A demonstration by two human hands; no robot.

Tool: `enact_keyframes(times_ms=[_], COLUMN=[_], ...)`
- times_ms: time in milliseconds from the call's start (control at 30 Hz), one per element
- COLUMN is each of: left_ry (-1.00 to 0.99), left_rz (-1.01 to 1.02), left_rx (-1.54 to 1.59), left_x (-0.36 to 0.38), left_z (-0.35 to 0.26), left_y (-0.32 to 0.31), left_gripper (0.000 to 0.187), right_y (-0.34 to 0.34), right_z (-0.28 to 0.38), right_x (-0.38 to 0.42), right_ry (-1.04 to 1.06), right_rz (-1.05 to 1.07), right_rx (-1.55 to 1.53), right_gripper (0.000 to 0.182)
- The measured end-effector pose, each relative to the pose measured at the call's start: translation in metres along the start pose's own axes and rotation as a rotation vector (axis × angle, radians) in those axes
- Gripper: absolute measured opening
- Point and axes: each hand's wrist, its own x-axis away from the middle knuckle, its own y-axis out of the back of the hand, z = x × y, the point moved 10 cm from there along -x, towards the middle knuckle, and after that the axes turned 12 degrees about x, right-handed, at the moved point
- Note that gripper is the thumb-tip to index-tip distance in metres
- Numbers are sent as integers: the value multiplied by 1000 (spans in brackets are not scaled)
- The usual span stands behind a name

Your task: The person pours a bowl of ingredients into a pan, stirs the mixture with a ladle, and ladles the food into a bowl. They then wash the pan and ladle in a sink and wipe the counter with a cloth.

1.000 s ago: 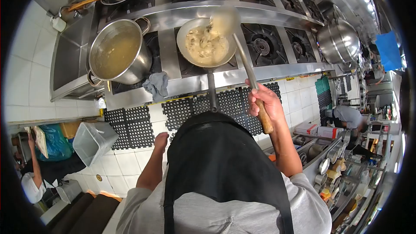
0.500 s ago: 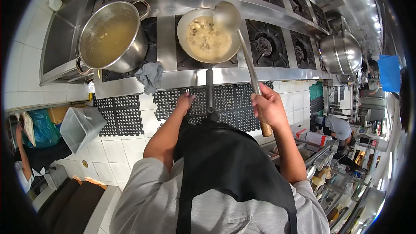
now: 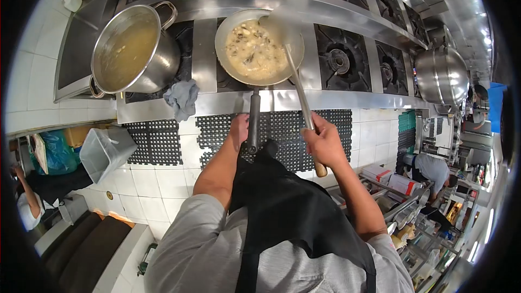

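Note:
My right hand is wrapped round the wooden grip of a long ladle, whose blurred bowl is over the right side of a frying pan. Creamy food with dark pieces lies in the pan, which sits on the stove. Its black handle points toward me. Just left of that handle is my left hand, fingers bent in; whether it touches the handle or holds anything is unclear.
Left of the pan stands a large steel pot of cloudy liquid, with a grey cloth at the stove's front edge. Burners lie to the right. People work at far left and right.
The ladle's bowl has dropped lower over the pan, and my right hand has moved slightly left. My left hand has come closer to the pan handle. The whole view has shifted a little.

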Motion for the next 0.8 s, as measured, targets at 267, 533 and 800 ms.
enact_keyframes(times_ms=[267, 533, 800], left_ry=[-67, -74, -201], left_rz=[390, -124, -363], left_rx=[277, 149, -59], left_x=[-7, -24, -13], left_z=[12, 14, -2], left_y=[9, 33, 33], left_gripper=[39, 28, 37], right_y=[-41, -14, 16], right_z=[-2, -3, -4], right_x=[14, 21, 30], right_ry=[-287, -157, 120], right_rz=[678, 563, 285], right_rx=[-1316, -823, -250], right_gripper=[43, 42, 43])
